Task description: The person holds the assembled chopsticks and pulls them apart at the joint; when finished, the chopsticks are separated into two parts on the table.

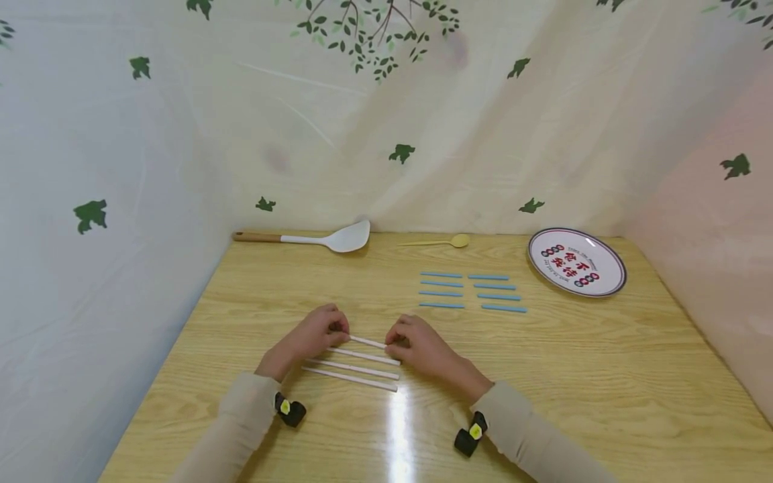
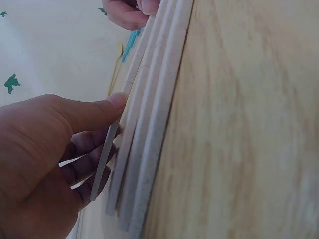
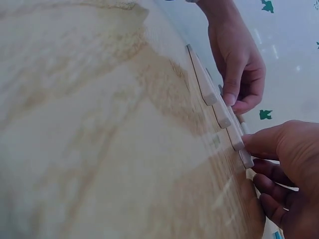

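Observation:
My left hand (image 1: 315, 333) pinches a thin white square-edged stick (image 1: 368, 342) near its left end. In the left wrist view the thumb lies on top of it, with the fingers curled beneath. At the stick's right end, my right hand (image 1: 423, 345) grips it between thumb and fingers. On the near side, three more white sticks (image 1: 356, 369) lie side by side on the table, roughly parallel to it. The right wrist view shows their blunt ends (image 3: 224, 121) stepped in a row, close to the right thumb.
Several short blue sticks (image 1: 442, 284) lie in two columns beyond the right hand. Along the back are a white spatula (image 1: 350, 237) with a wooden handle and a yellow spoon (image 1: 459, 241). A white plate (image 1: 546, 268) with red lettering stands at the back right of the wooden table (image 1: 604, 376).

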The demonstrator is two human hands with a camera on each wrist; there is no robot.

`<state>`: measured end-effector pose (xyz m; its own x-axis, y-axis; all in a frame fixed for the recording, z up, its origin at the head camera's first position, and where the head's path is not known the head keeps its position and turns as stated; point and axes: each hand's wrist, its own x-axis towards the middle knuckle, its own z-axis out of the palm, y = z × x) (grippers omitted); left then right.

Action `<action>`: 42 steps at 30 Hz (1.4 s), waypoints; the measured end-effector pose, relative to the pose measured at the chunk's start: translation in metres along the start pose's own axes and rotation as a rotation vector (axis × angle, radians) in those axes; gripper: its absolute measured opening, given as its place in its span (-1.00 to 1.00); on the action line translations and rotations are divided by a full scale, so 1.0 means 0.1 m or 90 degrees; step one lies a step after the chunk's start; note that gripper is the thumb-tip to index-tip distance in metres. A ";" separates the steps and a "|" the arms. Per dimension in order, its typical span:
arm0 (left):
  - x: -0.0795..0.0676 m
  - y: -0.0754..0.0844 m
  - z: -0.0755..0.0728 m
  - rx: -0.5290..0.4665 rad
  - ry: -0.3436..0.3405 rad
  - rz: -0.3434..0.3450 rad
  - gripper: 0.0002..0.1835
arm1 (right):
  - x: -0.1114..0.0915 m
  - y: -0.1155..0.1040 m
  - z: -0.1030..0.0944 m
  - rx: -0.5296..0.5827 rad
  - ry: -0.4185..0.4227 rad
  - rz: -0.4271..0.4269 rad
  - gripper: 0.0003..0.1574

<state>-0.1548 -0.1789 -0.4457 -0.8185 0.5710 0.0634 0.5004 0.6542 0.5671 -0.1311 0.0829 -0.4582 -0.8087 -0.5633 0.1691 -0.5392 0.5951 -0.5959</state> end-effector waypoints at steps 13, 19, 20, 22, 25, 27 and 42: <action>0.10 0.25 -0.16 -0.024 -0.042 0.007 -0.90 | 0.02 -0.02 -0.12 0.110 0.035 0.070 -0.89; 0.21 0.46 -0.19 0.002 -0.029 0.030 -0.90 | 0.05 -0.01 -0.21 0.104 0.072 0.021 -0.85; 0.23 0.48 -0.19 0.004 -0.026 0.038 -0.91 | 0.05 -0.02 -0.22 0.100 0.075 0.016 -0.85; 0.27 0.52 -0.17 0.005 -0.021 0.050 -0.92 | 0.06 -0.03 -0.26 0.093 0.078 0.008 -0.84; 0.32 0.57 -0.13 0.008 -0.017 0.060 -0.92 | 0.07 -0.05 -0.30 0.078 0.076 0.003 -0.84; 0.35 0.60 -0.12 0.011 -0.017 0.058 -0.92 | 0.07 -0.05 -0.33 0.073 0.073 0.006 -0.86; 0.46 0.64 -0.06 0.005 -0.021 0.060 -0.94 | 0.02 0.03 -0.40 0.062 0.071 -0.002 -0.89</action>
<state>-0.1620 -0.1140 -0.4016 -0.7580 0.6462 0.0889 0.5768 0.6004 0.5539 -0.1434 0.1062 -0.4284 -0.8313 -0.4944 0.2541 -0.5205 0.5320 -0.6679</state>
